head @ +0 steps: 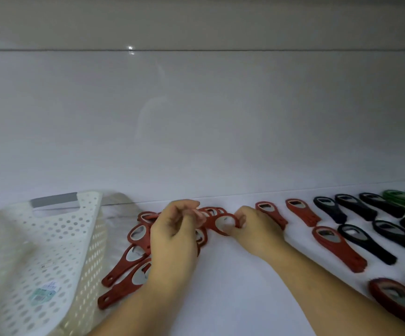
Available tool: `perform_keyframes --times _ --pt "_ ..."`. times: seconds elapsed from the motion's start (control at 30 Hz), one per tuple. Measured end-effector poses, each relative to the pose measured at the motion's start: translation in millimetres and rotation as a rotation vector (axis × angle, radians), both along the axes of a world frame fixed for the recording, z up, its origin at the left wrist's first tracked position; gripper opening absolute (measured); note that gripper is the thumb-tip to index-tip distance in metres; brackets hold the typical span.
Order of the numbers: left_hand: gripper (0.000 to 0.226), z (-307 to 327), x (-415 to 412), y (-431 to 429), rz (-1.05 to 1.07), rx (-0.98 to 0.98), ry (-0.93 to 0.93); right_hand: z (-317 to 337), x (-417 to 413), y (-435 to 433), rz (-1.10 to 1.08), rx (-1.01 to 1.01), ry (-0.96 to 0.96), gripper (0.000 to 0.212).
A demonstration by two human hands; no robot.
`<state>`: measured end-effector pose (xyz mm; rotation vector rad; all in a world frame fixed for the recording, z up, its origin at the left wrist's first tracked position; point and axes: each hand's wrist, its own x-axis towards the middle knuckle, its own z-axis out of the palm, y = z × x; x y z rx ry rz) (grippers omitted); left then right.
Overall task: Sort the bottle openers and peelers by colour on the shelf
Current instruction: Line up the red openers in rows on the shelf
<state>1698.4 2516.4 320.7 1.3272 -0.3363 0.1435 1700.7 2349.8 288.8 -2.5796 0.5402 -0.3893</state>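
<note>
Nearest you, both bare forearms come in from the bottom edge over the white shelf (233, 292). At the lower left, the white perforated basket (51, 251) sits tilted on the shelf. It has a green-printed label (42, 295) on its wall and a grey strip (53, 199) at its handle slot. At the lower right, a blurred near red opener (395, 297) lies flat, with part of another at the right edge.

A little further in, the red pile (133, 263) of bottle openers lies just beside the basket. The openers overlap, their handles pointing toward you and to the left. Your left hand (174, 236) is over the right part of that pile with its fingers curled. Blur hides the fingertips, so you cannot tell whether that grip has hold of anything.

Your right hand (254, 229) is just to the right of it. Its grip is closed to a pinch, thumb and fingers on the ring of the held red opener (225, 224), at the pile's far right edge between your two hands.

Beyond and to the right, three laid-out red openers (337, 248) lie apart from one another. After them come the dark openers (366, 243) in two rows. The green openers (402, 198) are farthest right, close to the glossy white back wall (196, 117).
</note>
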Motion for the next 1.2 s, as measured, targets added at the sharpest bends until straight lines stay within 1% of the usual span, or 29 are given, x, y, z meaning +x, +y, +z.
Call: perform_keyframes --times 0.07,0.1,0.17,0.23,0.33,0.4,0.47,0.53,0.6,0.63,0.67,0.7,0.73,0.8,0.87,0.93,1.03,1.13,1.2 --pt "0.025 -1.8 2.5 2.5 0.033 0.047 -0.039 -0.3 2.6 -3.9 0.037 0.132 -0.063 0.019" --pt "0.024 -3.8 4.0 3.2 0.045 0.094 -0.06 -0.3 3.1 -5.0 0.067 0.231 -0.131 0.017" --pt "0.022 -7.7 7.0 4.1 0.048 0.214 -0.076 4.8 -0.3 -3.7 0.119 0.394 -0.288 0.021" --pt "0.024 -9.9 8.3 4.5 0.029 0.311 -0.084 12.8 -5.6 0.1 0.16 0.476 -0.387 0.02" --pt "0.027 -7.6 7.9 6.2 0.027 0.388 -0.119 24.8 -14.3 9.0 0.251 0.622 -0.462 0.016" --pt "0.024 -4.2 8.2 7.0 -0.01 0.423 -0.119 29.8 -18.3 16.0 0.334 0.732 -0.47 0.017" --pt "0.02 -0.3 6.5 7.1 -0.113 0.419 -0.042 31.4 -20.2 21.6 0.385 0.79 -0.46 0.019" --pt "0.018 1.5 4.9 5.8 -0.188 0.322 0.073 31.5 -19.6 24.3 0.388 0.894 -0.465 0.019" --pt "0.017 3.3 6.5 5.3 -0.138 0.186 0.166 30.4 -16.9 23.3 0.312 1.02 -0.48 0.017" --pt "0.016 4.3 8.5 5.3 -0.096 0.102 0.204 26.9 -14.4 21.0 0.254 0.996 -0.481 0.017" --pt "0.015 5.5 10.4 5.8 -0.058 0.013 0.235 22.1 -12.1 18.4 0.193 0.892 -0.463 0.017" --pt "0.013 6.9 12.4 6.2 -0.025 -0.065 0.261 16.5 -9.7 15.8 0.156 0.746 -0.428 0.019" --pt "0.012 7.7 14.1 6.9 0.006 -0.122 0.28 11.2 -7.9 14.1 0.158 0.607 -0.376 0.021" --pt "0.011 8.6 15.5 8.1 0.048 -0.195 0.306 3.6 -6.6 15.7 0.218 0.447 -0.254 0.022" --pt "0.012 8.1 16.6 8.7 0.055 -0.227 0.318 2.3 -7.1 21.9 0.295 0.353 -0.162 0.013" --pt "0.015 7.1 17.4 8.5 0.038 -0.236 0.326 4.6 -8.0 30.3 0.371 0.24 -0.145 0.007" --pt "0.019 4.5 18.3 7.8 0.024 -0.224 0.311 7.9 -10.7 44.1 0.444 0.139 -0.135 0.018" --pt "0.022 2.3 18.6 7.6 0.011 -0.235 0.315 9.3 -12.4 53.2 0.442 0.045 -0.029 0.027" --pt "0.022 2.4 18.4 7.0 -0.008 -0.249 0.328 8.5 -10.1 52.1 0.404 0.099 0.009 0.031"
